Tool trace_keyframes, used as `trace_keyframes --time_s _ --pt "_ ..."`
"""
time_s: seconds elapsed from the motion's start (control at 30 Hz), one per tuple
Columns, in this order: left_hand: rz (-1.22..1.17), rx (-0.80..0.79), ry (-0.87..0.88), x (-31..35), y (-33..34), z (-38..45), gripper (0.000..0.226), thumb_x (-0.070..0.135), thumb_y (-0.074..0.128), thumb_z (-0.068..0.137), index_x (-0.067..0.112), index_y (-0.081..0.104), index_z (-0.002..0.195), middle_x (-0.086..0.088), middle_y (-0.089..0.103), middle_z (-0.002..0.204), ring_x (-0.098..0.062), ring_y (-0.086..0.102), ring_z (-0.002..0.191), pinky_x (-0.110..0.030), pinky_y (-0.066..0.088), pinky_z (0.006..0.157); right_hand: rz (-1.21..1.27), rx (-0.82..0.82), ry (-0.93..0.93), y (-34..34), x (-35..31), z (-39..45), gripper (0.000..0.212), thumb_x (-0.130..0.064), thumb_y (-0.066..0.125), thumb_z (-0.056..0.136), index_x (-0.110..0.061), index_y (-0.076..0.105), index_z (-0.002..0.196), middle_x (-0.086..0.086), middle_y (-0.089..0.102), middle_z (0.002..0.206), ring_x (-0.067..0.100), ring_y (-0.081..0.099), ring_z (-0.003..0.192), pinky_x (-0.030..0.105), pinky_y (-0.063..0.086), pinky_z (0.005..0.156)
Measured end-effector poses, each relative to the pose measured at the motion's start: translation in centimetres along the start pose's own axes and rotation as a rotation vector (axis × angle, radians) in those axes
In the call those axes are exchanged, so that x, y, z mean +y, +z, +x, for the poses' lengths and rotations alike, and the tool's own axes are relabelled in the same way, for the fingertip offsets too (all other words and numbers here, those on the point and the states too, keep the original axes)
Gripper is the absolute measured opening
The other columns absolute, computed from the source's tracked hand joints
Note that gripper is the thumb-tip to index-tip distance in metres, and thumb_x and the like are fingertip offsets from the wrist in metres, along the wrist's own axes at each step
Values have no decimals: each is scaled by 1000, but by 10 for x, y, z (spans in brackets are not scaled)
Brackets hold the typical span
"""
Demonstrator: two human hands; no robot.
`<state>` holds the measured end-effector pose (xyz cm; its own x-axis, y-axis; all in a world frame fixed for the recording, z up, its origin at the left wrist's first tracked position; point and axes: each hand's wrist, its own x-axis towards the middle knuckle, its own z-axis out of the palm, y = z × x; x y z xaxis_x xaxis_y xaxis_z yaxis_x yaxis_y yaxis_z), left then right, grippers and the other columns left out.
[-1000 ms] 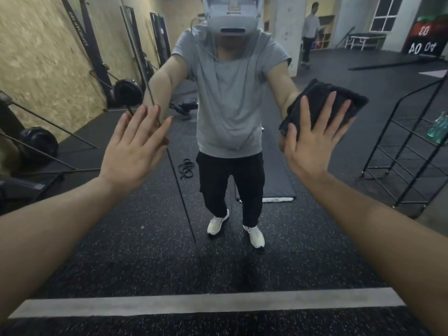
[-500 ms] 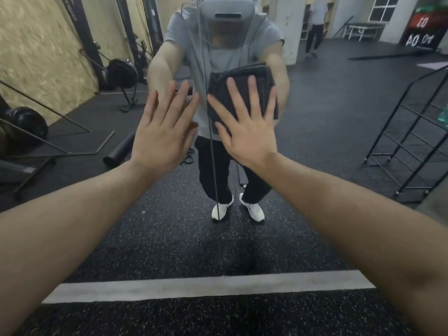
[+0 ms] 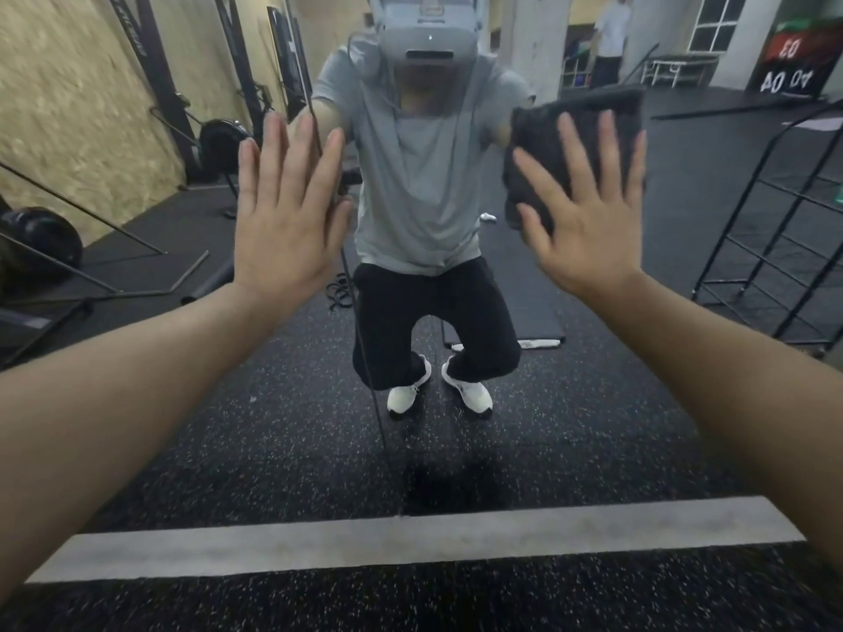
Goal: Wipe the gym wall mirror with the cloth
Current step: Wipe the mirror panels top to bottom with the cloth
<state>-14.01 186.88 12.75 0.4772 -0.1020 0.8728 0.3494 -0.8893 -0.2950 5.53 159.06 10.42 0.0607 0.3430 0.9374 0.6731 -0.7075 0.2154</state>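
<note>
Mid-wipe: my flat right hand (image 3: 588,221) presses the folded dark terry cloth (image 3: 565,130) to the gym's wall mirror (image 3: 456,472); my left hand (image 3: 285,212) rests wide, holding nothing; most glass seems left.

My right hand (image 3: 588,221) covers the middle of the cloth (image 3: 538,143), and I see both smeared by blur. My forearms run off the bottom and side edges. In the mirror (image 3: 273,403), the headset (image 3: 426,31) hides my reflection's face.
</note>
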Motion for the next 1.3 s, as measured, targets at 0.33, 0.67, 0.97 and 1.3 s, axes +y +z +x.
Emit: trace_keyframes --time_s 0.33,0.67,0.97,1.3 --pt "-13 18 117 -15 11 -35 53 32 37 113 15 29 162 -14 23 168 -34 19 156 -51 13 128 15 48 469 14 -66 4 54 -40 38 107 -26 38 159 25 32 163 59 24 147 77 15 115" --pt "-12 -5 60 -30 20 -77 61 35 38 112 4 20 162 -16 19 169 -34 16 157 -54 15 127 129 -65 -121 32 -195 33 55 -47 34 109 -33 29 162 4 26 169 39 20 155 71 7 120" --pt "17 27 139 9 33 -98 56 34 45 111 15 31 161 -16 24 168 -35 21 156 -56 19 125 91 10 -236 35 -125 -8 50 -44 47 105 -37 45 155 1 38 164 38 30 153 69 16 121" --pt "-36 37 178 47 54 -113 55 33 45 111 16 30 161 -16 21 168 -39 19 155 -58 16 125 -40 -68 139 24 40 -149 53 -45 39 107 -35 34 159 16 26 167 51 19 151 73 9 119"
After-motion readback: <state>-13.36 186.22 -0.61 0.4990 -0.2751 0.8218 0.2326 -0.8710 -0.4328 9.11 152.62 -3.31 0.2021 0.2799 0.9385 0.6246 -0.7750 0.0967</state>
